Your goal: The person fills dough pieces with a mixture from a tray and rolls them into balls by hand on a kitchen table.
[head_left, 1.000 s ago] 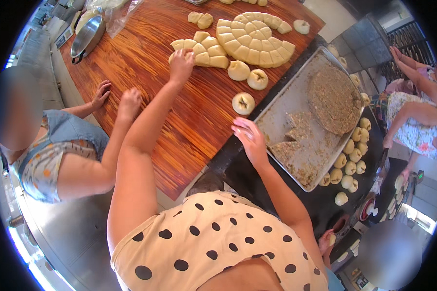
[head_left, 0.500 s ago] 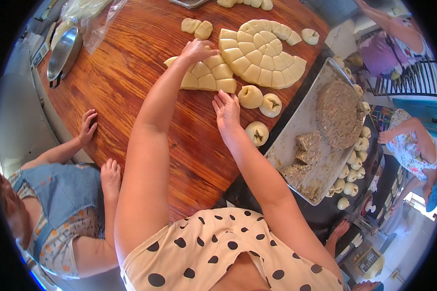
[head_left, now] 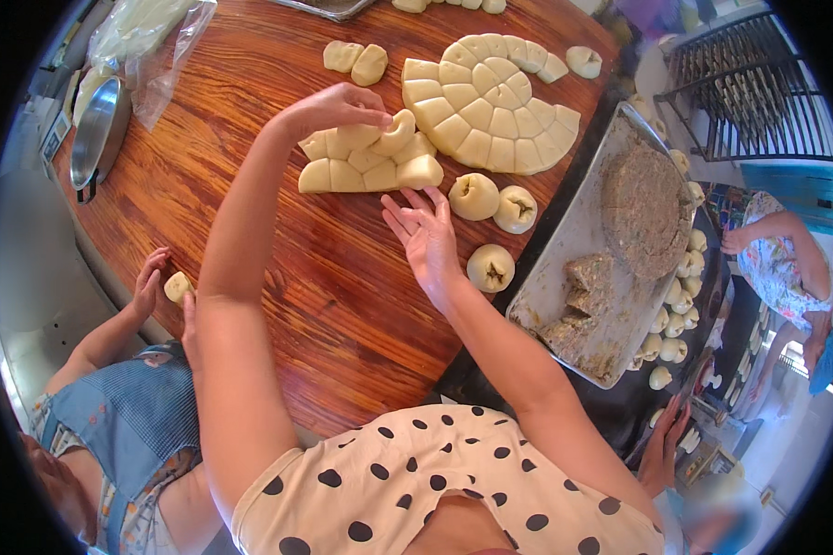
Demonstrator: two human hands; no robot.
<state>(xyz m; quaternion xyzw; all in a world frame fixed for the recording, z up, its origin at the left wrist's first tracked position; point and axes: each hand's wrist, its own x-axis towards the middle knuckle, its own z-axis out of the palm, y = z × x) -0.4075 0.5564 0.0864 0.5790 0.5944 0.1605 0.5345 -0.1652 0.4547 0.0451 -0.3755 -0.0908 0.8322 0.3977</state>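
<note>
My left hand [head_left: 336, 111] reaches over a scored slab of pale dough [head_left: 342, 176]. Its fingers close on a curled dough piece [head_left: 396, 136] at the slab's upper right. Below the slab's right end, my right hand [head_left: 424, 231] is open with its palm turned up, fingertips at the underside of a dough lump [head_left: 420, 172]. Just right of it sit filled dough balls [head_left: 475, 196] with puckered, partly open tops. A larger round of dough [head_left: 491, 102], cut into many segments, lies beyond them.
A metal tray [head_left: 578, 356] of brown chopped filling [head_left: 652, 208] stands at right, with several dough balls [head_left: 673, 350] past it. A steel pan [head_left: 102, 129] and plastic bag [head_left: 148, 37] lie far left. A person at left holds a dough piece [head_left: 177, 287]. Other people are at right.
My left hand has bent at the wrist and lifted a dough piece. The left slab now looks raised and bunched. A dough piece has appeared between the hands of the person at left.
</note>
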